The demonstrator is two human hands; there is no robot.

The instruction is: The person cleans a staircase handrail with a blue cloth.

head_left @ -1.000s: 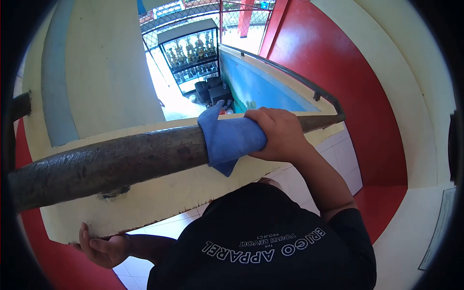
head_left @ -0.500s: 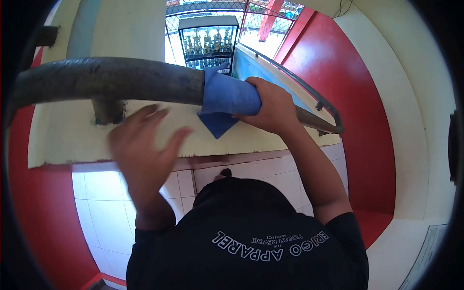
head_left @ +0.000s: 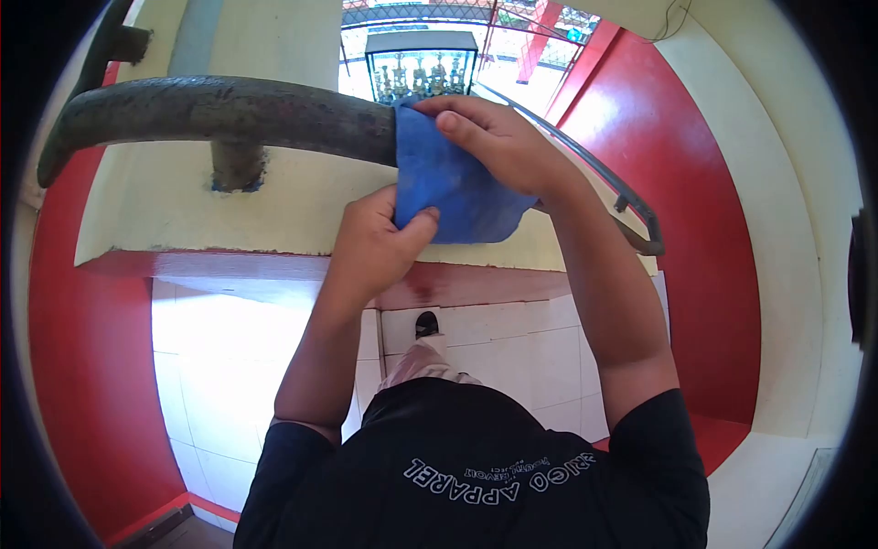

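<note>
A blue cloth (head_left: pixel 453 197) hangs over the dark metal handrail (head_left: pixel 247 112), spread out and covering part of it. My left hand (head_left: pixel 386 233) pinches the cloth's lower left edge, thumb in front and fingers behind it. At the cloth's upper edge, my right hand (head_left: pixel 498 142) grips it from above, with the thumb pointing left along the top. Both hands are close to the rail. The stretch of rail behind the cloth is hidden.
The rail's post (head_left: pixel 238 165) stands on a cream ledge (head_left: pixel 302 215). Beyond is a glass case (head_left: pixel 421 69) with trophies. A red wall (head_left: pixel 672 183) rises on the right, beside a second railing (head_left: pixel 594 165). White floor tiles (head_left: pixel 219 366) and my shoe (head_left: pixel 427 324) lie below.
My left hand has moved right and taken hold of the cloth's edge. The cloth, earlier wrapped round the rail under my right hand, now hangs spread open. My right hand has shifted upward.
</note>
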